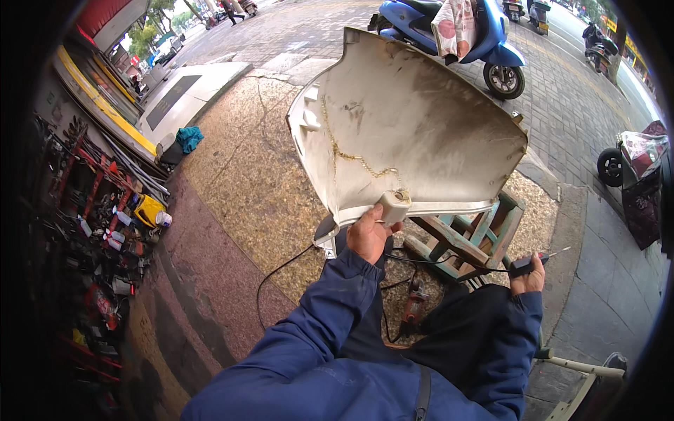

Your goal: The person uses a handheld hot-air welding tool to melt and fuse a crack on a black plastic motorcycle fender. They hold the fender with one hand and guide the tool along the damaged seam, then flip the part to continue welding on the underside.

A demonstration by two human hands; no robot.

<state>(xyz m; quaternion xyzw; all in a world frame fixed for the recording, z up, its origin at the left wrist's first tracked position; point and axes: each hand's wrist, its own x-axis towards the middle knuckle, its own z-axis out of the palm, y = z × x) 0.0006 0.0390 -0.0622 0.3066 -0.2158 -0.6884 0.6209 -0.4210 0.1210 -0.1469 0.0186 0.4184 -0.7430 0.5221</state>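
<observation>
My left hand [368, 237] is closed on the near edge of a large curved cream plastic panel [428, 119], thumb and fingers beside a pale boxy piece [394, 206] at that edge. Dark smudges mark the panel's hollow inner face, and a rough yellowish-brown line runs down and across its left part. Off to the right, apart from the panel, my right hand [528, 281] grips what looks like a soldering iron [522, 266]. It has a black handle, a thin metal tip pointing right, and a black cord leading left.
A worn green wooden stool [460, 244] stands under the panel's near right side. An orange power tool [415, 306] lies on the ground between my legs. Racks of tools and a yellow jug [148, 210] line the left. A blue scooter [484, 38] is parked beyond the panel.
</observation>
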